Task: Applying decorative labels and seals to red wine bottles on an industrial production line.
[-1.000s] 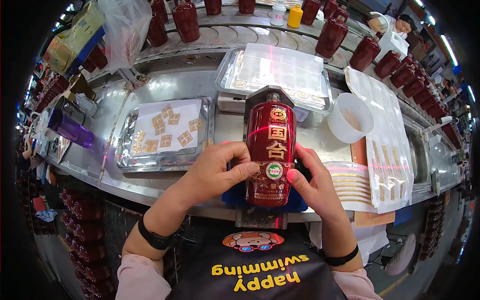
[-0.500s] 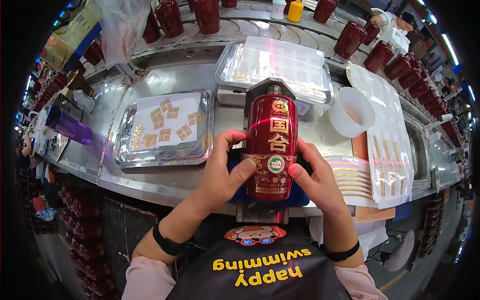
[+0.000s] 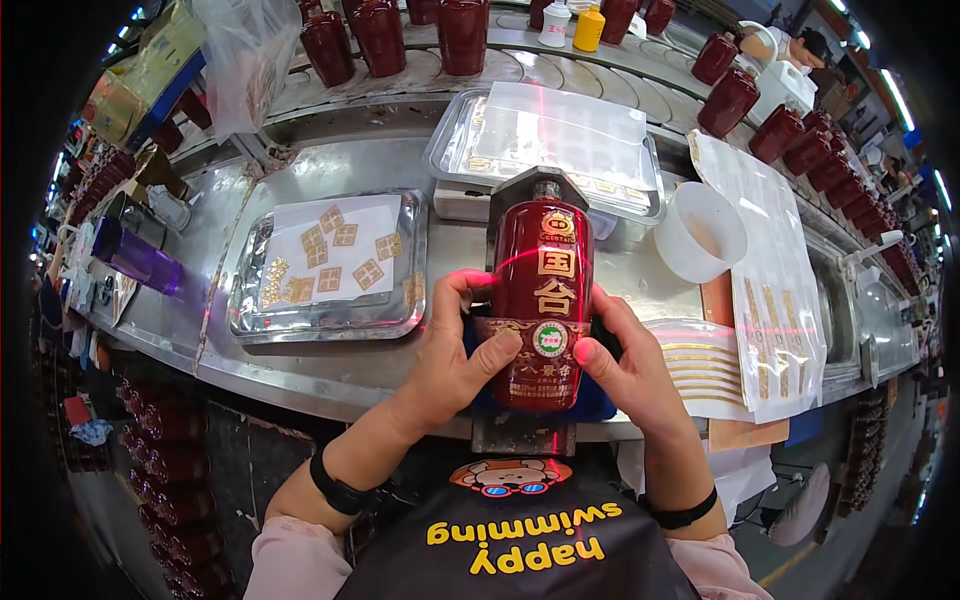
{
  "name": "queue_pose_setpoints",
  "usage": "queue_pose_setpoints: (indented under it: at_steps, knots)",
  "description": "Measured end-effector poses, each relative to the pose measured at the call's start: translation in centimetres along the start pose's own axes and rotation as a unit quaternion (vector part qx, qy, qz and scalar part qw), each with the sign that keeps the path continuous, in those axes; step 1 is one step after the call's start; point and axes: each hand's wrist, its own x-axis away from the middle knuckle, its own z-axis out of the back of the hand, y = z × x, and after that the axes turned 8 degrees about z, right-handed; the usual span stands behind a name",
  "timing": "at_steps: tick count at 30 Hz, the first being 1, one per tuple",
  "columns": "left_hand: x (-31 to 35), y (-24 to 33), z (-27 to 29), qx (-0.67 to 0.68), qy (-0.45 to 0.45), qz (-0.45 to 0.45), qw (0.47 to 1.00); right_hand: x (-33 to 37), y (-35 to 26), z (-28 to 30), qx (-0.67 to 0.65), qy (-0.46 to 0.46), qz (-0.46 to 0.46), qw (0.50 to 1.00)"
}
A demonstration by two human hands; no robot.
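A dark red glossy bottle [image 3: 525, 255] with gold lettering and a round green-and-white emblem lies tilted back, its neck away from me. It rests in a dark angular holder [image 3: 507, 190] with blue padding [image 3: 600, 403]. My left hand [image 3: 455, 350] is closed on the bottle's left side, thumb pressed on the patterned band beside the emblem. From the right, my right hand [image 3: 632, 362] grips the other side, its thumb at the emblem's edge. Parts of the fingers are hidden behind the bottle. Red light lines cross the bottle and my fingers.
Left stands a metal tray [image 3: 375, 322] with gold square decals on white paper. Behind the bottle is another tray [image 3: 438, 150] holding sheets. At right are a white plastic cup [image 3: 690, 235], gold strips [image 3: 700, 375] and decal sheets [image 3: 775, 240]. Red bottles [image 3: 463, 38] line a conveyor beyond.
Bottles on the far conveyor have shifted to the right. My left thumb has slid slightly right along the band; both hands stay on the bottle, which sits slightly lower in view.
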Motion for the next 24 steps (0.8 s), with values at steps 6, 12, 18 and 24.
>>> queue_pose_setpoints:
  at_steps: [6,12,18,24]
  knots:
    - [0.1,0.3,-0.2,-0.001,0.0,0.003,1.0,0.4,-0.7,0.4,-0.015,0.088,-0.017,0.996]
    - [0.1,-0.1,-0.4,0.037,-0.005,0.014,0.999,0.3,-3.4,1.4,0.215,0.052,0.274,0.936]
    - [0.1,-0.5,-0.7,0.052,0.011,0.001,0.999,0.9,-5.2,1.5,0.225,-0.053,0.334,0.914]
    - [0.0,-0.8,-0.5,0.048,0.008,-0.005,0.999,1.8,-5.3,1.9,0.154,-0.09,0.286,0.941]
